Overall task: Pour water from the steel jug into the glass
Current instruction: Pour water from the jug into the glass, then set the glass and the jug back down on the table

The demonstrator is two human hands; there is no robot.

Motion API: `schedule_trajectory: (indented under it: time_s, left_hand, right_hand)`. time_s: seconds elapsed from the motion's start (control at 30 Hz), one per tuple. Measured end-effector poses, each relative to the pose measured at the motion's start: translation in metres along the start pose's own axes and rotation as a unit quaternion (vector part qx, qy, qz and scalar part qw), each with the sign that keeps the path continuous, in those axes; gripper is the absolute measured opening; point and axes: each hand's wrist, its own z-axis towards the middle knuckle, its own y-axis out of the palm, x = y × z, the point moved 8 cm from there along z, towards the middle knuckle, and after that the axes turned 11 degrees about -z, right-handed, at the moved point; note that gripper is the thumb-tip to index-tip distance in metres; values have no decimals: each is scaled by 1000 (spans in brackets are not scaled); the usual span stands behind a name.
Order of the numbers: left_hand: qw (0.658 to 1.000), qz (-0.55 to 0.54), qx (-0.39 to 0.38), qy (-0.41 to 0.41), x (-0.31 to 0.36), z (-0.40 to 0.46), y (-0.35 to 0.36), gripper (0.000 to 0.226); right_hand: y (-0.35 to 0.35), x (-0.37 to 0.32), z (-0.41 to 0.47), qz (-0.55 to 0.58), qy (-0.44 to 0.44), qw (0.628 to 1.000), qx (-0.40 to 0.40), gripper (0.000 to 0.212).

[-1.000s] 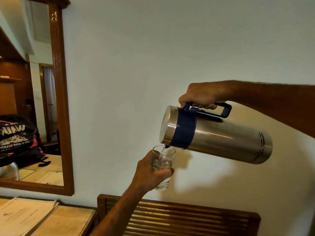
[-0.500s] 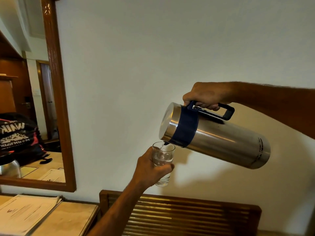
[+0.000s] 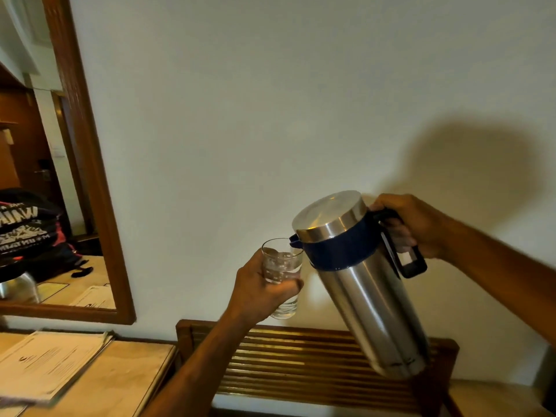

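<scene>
My right hand [image 3: 416, 225] grips the dark blue handle of the steel jug [image 3: 365, 296], which has a blue band under its steel lid. The jug is held in the air, nearly upright, leaning with its top to the left and its base low on the right. Its small blue spout sits just at the rim of the clear glass [image 3: 281, 263], and no stream is visible. My left hand [image 3: 261, 288] holds the glass upright around its lower part, in mid-air before the white wall. Water fills the glass to well above half.
A slatted wooden rack [image 3: 301, 362] stands against the wall below my hands. A wooden tabletop [image 3: 120, 383] at lower left carries a stack of papers [image 3: 48, 364]. A wood-framed mirror [image 3: 90, 164] hangs on the left and reflects dark clothing and a room.
The jug has swung from almost horizontal back towards upright, its base dropping to the lower right, and the pouring has stopped. The glass stays in my left hand with more water in it.
</scene>
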Motion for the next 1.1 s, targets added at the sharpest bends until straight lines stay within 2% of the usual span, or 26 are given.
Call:
schedule_trajectory:
  time_s: [0.1, 0.23, 0.4, 0.5, 0.57, 0.6, 0.63, 0.7, 0.77, 0.87, 0.97, 1.1]
  left_hand:
    - [1000, -9, -8, -12, -10, -4, 5, 42]
    - [999, -17, -12, -43, -40, -19, 11, 49]
    - [996, -15, 1, -90, -114, -49, 17, 60]
    - [992, -19, 14, -124, -178, -76, 19, 69]
    - [990, -5, 19, -143, -227, -99, 23, 71]
    - [987, -4, 26, -158, -251, -111, 23, 73]
    - [985, -3, 30, -168, -275, -123, 24, 74]
    - [979, -1, 38, -201, -335, -156, 27, 72]
    - [971, 14, 43, -233, -388, -187, 31, 70]
    - [955, 12, 60, -290, -454, -234, 39, 68]
    - [940, 23, 71, -333, -501, -274, 47, 67]
    - [919, 20, 85, -386, -543, -318, 61, 66]
  right_hand:
    - [11, 39, -14, 81, -13, 997, 0, 40]
    - [30, 94, -34, 195, -37, 980, 21, 42]
    - [54, 184, -48, 214, -50, 970, 101, 40]
    - [75, 267, -60, 134, -34, 983, 118, 44]
    - [83, 324, -72, 24, -14, 982, 185, 44]
    - [89, 336, -77, -3, -42, 977, 210, 35]
    - [102, 342, -78, -24, -87, 976, 199, 24]
    - [136, 370, -77, -33, -123, 983, 134, 27]
    - [156, 421, -79, 46, -64, 985, 151, 40]
    - [184, 494, -93, 162, 13, 969, 185, 43]
    - [209, 537, -100, 194, 65, 961, 186, 40]
    - [234, 572, -104, 232, 86, 955, 162, 43]
